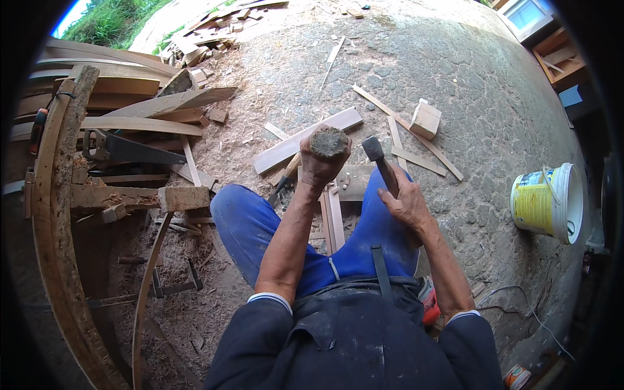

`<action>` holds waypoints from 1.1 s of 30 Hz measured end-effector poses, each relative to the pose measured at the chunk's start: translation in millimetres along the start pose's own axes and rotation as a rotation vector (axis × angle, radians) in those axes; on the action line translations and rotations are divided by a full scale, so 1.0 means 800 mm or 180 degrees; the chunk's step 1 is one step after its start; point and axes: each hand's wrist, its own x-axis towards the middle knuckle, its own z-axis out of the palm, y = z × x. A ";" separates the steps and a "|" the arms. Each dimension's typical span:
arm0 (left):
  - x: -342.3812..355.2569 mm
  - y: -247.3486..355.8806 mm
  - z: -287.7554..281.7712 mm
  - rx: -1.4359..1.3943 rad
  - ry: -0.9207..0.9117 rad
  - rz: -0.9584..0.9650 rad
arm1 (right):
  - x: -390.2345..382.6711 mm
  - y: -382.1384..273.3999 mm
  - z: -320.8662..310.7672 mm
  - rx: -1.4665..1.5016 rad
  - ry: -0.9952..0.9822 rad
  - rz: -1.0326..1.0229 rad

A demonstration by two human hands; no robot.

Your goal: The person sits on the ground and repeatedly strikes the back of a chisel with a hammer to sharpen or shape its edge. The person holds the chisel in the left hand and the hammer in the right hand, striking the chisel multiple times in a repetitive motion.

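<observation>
My left hand [317, 170] is closed in a fist around a wooden handle [329, 142] whose round, worn end faces up. What lies below that fist is mostly hidden. In my right hand [409, 200] is a hammer [374, 149], its dark head raised beyond my fingers above my right knee. Between my legs stands a narrow wooden piece [333, 218] with a slot along it, against a low wooden block [354, 182]. A dark metal tool [281, 187] with a tan part lies beside my left wrist. Past my fists rests a pale plank [309, 140].
At left, a curved wooden frame [49, 214] stands near stacked boards and a handsaw [133, 151]. Thin strips [416, 161] and a wooden block [426, 119] lie ahead on the cracked ground. A white bucket [546, 201] lies tipped at right, above a cable [530, 309].
</observation>
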 end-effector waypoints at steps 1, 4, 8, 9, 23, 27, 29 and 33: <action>-0.003 0.003 0.002 -0.0100 0.0018 -0.0055 | -0.001 -0.018 -0.008 0.0023 0.0155 -0.0221; -0.008 0.003 0.005 -0.0421 -0.0020 -0.0106 | -0.005 -0.080 -0.040 0.0020 0.0720 -0.1069; -0.013 -0.008 0.002 -0.0502 0.0061 0.0060 | -0.013 -0.140 -0.069 -0.0264 0.1427 -0.2103; -0.013 -0.010 0.000 -0.0364 0.0189 0.0313 | -0.015 -0.145 -0.068 -0.0281 0.1436 -0.2033; 0.013 -0.032 0.011 0.0150 -0.0156 -0.0285 | 0.009 -0.231 -0.123 -0.0133 0.1792 -0.2120; 0.004 -0.029 0.003 0.0127 -0.0217 -0.0196 | 0.020 -0.200 -0.080 -0.0818 0.1522 -0.2154; -0.006 -0.018 0.001 0.0014 -0.0190 0.0094 | 0.024 -0.167 -0.043 -0.1882 -0.0829 -0.0160; -0.028 -0.007 0.003 -0.0311 -0.0236 -0.0629 | 0.009 -0.148 -0.050 -0.1087 -0.0103 -0.0978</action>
